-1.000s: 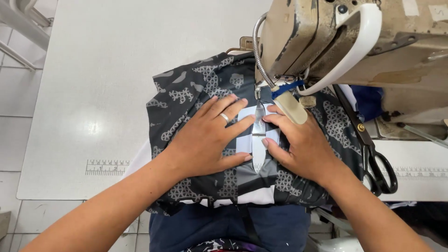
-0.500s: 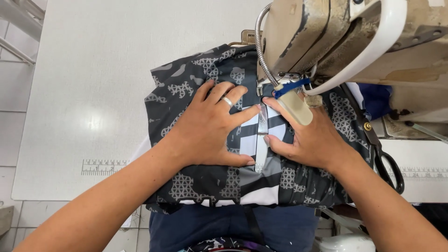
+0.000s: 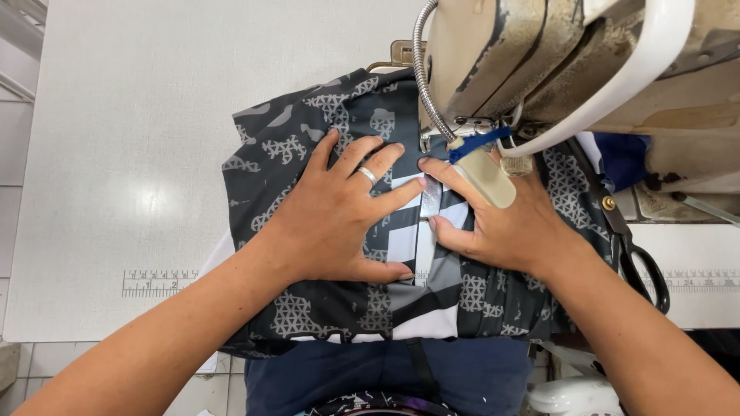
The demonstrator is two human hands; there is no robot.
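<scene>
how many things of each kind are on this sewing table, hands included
hands pressing flat on the cloth: 2 (left hand, right hand)
patterned dark fabric piece: 1
sewing machine: 1
black-handled scissors: 1
finger ring: 1
printed ruler strips on the table: 2 ()
total: 8

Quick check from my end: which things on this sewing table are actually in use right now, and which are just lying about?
In use:
left hand, flat on the patterned fabric
right hand, flat on the same fabric
grey strip between the hands
sewing machine

Lying about:
black-handled scissors, at the table's right
printed ruler on the white table
</scene>
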